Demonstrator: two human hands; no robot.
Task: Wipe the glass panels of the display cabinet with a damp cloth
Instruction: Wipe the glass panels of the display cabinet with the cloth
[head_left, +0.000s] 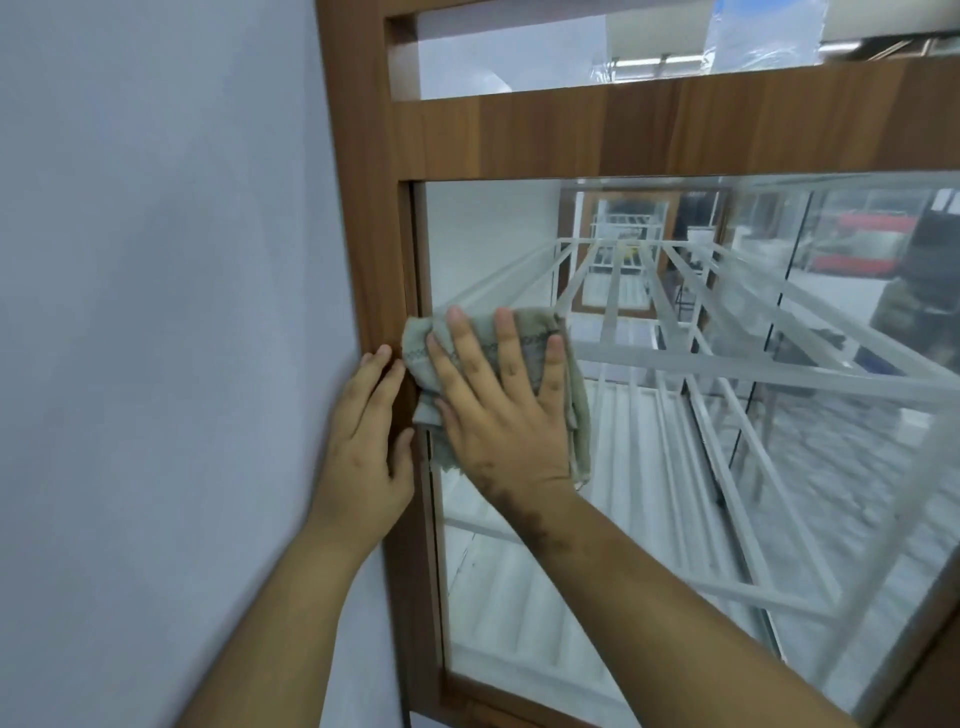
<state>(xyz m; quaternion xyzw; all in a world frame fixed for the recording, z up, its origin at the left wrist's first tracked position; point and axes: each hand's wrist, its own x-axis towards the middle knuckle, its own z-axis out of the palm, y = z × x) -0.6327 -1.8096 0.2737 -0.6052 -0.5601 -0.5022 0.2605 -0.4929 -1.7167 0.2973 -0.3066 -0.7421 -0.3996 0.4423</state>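
Pressing the cloth (524, 358) flat to the glass (649, 519), the right hand (498, 410) kept fingers spread; the left hand (363, 441), open, braced the frame (384, 260) beside it. Firm, overlapping strokes toward the edge would serve best.

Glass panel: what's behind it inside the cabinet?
Behind the glass panel are white slatted shelves, seemingly bare. The cloth under the right hand hides a patch near the wooden frame.

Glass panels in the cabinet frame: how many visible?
2. Lower glass panel under the cloth; upper glass panel above the wooden crossbar. More may lie outside the view.
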